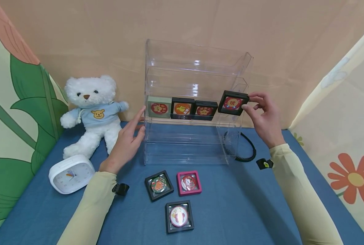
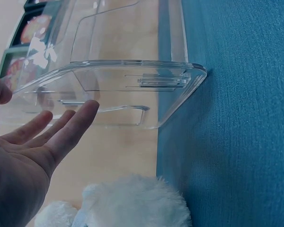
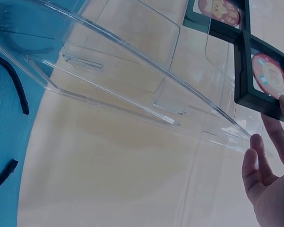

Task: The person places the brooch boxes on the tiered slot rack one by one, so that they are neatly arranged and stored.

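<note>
A clear tiered display rack (image 1: 197, 136) stands on the blue cloth. On its middle tier sit a pale green framed badge (image 1: 159, 107) and two black-framed badges (image 1: 183, 108), side by side. Between thumb and fingers my right hand (image 1: 266, 117) pinches another black-framed badge (image 1: 232, 102), tilted, at the right end of that row; in the right wrist view it overlaps the neighbouring frame. My left hand (image 1: 127, 143) is at the rack's left side, fingers extended along the clear side panel (image 2: 132, 75).
Nearer me on the cloth lie a black-framed badge (image 1: 159, 185), a pink-framed badge (image 1: 189, 183) and another black-framed badge (image 1: 179, 216). A white teddy bear (image 1: 91, 112) and a white clock (image 1: 72, 174) stand left. A black coiled cord (image 1: 251, 146) lies behind the rack's right side.
</note>
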`<state>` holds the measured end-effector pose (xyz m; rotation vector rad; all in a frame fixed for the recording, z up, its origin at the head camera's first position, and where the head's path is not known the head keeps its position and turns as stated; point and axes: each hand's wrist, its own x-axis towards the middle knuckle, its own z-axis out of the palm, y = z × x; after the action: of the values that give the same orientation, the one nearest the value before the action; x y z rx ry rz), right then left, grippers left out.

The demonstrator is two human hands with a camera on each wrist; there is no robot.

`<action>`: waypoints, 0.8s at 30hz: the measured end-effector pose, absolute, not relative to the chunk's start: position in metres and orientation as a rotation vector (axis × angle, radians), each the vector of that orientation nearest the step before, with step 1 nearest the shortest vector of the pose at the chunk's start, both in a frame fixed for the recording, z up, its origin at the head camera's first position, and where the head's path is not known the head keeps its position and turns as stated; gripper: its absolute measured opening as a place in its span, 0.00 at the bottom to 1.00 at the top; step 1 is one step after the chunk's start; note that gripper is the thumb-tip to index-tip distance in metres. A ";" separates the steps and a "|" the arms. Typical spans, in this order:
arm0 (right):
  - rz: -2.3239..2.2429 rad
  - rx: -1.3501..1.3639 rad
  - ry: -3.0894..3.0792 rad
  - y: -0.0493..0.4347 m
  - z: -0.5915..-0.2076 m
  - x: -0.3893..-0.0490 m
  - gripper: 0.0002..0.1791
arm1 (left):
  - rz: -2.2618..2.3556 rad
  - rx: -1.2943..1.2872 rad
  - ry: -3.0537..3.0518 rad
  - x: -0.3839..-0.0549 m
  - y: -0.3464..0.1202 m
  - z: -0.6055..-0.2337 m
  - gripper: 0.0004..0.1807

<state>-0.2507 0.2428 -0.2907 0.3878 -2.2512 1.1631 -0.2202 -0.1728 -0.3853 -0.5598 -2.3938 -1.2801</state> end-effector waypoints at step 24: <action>1.098 0.365 -2.271 0.234 -0.285 -0.261 0.20 | -1.270 -0.557 -2.386 -0.221 -0.172 -0.385 0.36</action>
<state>-0.2614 0.2345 -0.2852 0.3652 -2.2709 1.0982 -0.2205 -0.1723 -0.3852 -0.5569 -2.3856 -1.2704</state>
